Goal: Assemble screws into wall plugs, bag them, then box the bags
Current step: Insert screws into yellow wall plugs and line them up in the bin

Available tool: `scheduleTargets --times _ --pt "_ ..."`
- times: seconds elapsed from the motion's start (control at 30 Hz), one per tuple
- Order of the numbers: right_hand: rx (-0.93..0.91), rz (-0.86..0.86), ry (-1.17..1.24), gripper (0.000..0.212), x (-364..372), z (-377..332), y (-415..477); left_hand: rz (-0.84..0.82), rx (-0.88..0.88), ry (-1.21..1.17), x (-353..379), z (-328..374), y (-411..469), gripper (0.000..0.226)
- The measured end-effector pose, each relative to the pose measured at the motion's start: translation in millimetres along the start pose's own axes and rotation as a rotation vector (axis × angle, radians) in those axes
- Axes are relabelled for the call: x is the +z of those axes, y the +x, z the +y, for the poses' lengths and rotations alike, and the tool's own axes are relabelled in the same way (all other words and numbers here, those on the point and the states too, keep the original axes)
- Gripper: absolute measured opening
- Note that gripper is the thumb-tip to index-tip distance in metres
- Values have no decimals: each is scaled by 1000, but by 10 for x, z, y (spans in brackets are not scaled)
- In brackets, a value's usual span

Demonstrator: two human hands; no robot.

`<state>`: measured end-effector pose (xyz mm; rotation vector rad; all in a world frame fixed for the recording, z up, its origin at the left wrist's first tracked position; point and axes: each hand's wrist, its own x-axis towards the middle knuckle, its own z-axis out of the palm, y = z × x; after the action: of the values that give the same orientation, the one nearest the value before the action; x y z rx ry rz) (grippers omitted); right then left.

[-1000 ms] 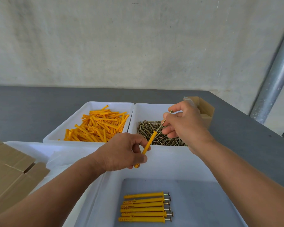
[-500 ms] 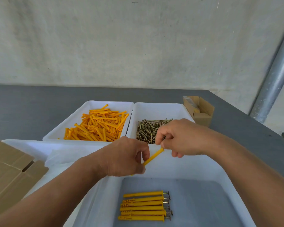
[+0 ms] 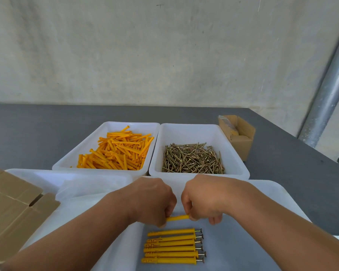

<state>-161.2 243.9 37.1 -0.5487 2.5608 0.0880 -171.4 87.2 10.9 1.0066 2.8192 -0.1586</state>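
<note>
The plug (image 3: 177,218) lies crosswise between the two hands, just behind the row (image 3: 172,245) of finished plugs and nearly parallel to it, its right end tipped slightly up. Its long axis runs left to right, the same way the row lies. The left hand (image 3: 155,200) pinches its left end with curled fingers. The right hand (image 3: 202,198) pinches its right end, which is the side where the row's screw heads point. Both hands are equally close to the row, one at each end, so either could make the drop. The row sits directly on the near side of the plug, very close.

Only the short middle stretch of the plug shows: plain yellow, straight and smooth. Both ends are covered by fingers, so I cannot tell whether a screw is seated in it or how deep.

The row holds six plugs laid side by side, with screw heads sticking out to the right and slotted tips to the left. It rests on the floor of the tray (image 3: 272,192). Loose screws (image 3: 192,159) are piled well behind the row, to its right.

The likely next move is to lower the plug flat onto the tray floor at the far edge of the row, keeping it parallel. The main risk there is knocking the row out of line.
</note>
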Motion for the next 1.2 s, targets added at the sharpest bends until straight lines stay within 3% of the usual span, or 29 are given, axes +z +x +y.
scheduleTargets --times 0.33,0.5,0.63,0.73,0.8,0.87,0.97,1.2 --pt "-78 9 -215 25 157 -70 114 -59 16 186 97 35 36 24" --pt "-93 44 -221 30 191 -92 146 -61 14 72 46 14 45 32" --pt "-125 45 -248 30 178 -118 132 155 -23 -295 -192 -79 -27 13" --pt "-165 46 -245 35 177 -133 142 481 -209 -617 -323 -286 -45 12" --pt "-177 34 -202 38 172 -133 137 689 -422 -585 -304 -458 -22 13" --pt "-195 21 -152 38 166 -138 125 763 -631 -443 -229 -626 -9 14" --pt "-208 18 -97 39 165 -142 124 665 -755 -382 -91 -820 0 21" --pt "-187 -149 43 33 164 -206 130 243 -775 -309 107 -930 28 52"
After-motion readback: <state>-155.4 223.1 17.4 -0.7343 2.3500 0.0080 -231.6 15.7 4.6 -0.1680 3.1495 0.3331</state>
